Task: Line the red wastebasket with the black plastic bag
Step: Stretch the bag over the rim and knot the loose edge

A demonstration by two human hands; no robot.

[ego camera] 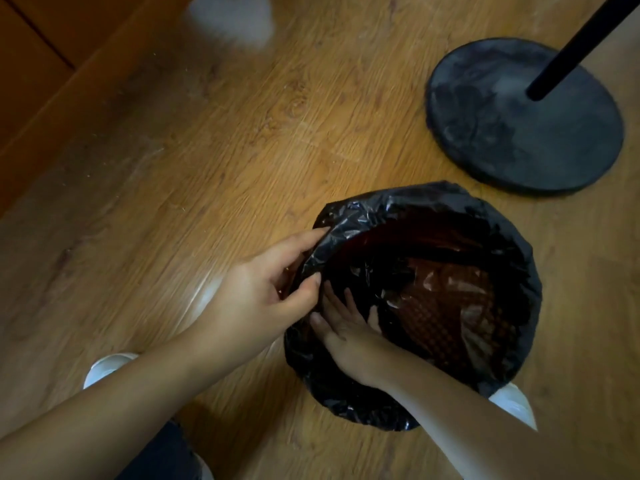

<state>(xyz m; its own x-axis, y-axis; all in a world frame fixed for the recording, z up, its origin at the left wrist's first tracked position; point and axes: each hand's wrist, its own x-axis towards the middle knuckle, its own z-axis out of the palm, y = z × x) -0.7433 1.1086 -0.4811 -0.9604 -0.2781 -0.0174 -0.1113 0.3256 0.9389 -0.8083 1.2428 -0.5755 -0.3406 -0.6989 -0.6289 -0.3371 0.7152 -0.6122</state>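
Note:
The red wastebasket [453, 306] stands on the wooden floor at lower right, its meshed red wall showing through inside. The black plastic bag [408, 206] is folded over the whole rim and hangs down inside. My left hand [263, 292] pinches the bag's edge at the left side of the rim, thumb inside and fingers outside. My right hand [349, 327] reaches down into the basket with fingers spread flat against the bag on the near-left inner wall.
A round black stand base [523, 116] with a black pole [581, 43] sits on the floor beyond the basket at upper right. A blurred white object [232, 15] is at top. White shoes [107, 367] flank the basket. Wooden furniture [38, 64] lies far left.

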